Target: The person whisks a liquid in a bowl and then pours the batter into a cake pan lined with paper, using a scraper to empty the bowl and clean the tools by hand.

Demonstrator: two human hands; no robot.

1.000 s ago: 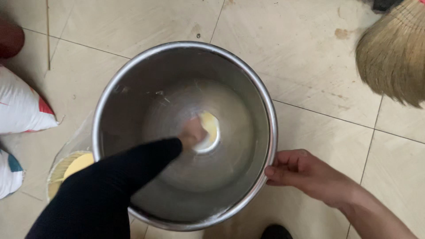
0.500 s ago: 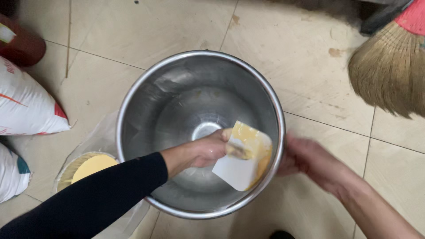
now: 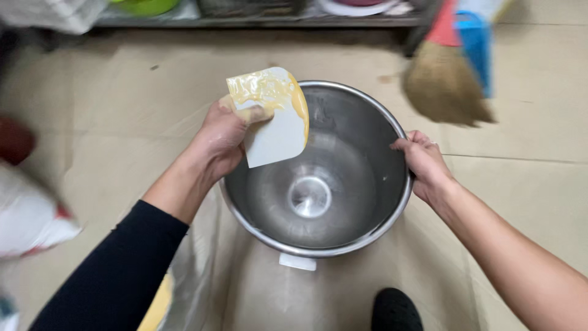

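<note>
Lifted clear of the bowl's floor since the earlier frames, the white plastic scraper [image 3: 278, 125] is now held up above the near-left part of the rim, where before it was pressed down inside against the steel. Its upper edge and right side are smeared with yellow batter, while the lower part of the blade is clean. It is gripped by the left hand [image 3: 223, 138], whose fingers are closed round the scraper's left edge — thumb laid across the front face. A black sleeve [image 3: 116, 276] covers the left forearm up to the wrist.

Beneath and to the right of the scraper sits the large stainless steel bowl [image 3: 343, 245], resting on the tiled floor [image 3: 527, 184], its inside scraped almost bare. The right hand [image 3: 425, 165] is curled over the bowl's right rim, fingers hooked inside and closed on the edge — well apart from the scraper, with the bowl's width between the two hands.

A straw broom [image 3: 444, 89] is seen beyond the bowl at upper right. A dark shoe [image 3: 395, 309] shows at the bottom edge.
</note>
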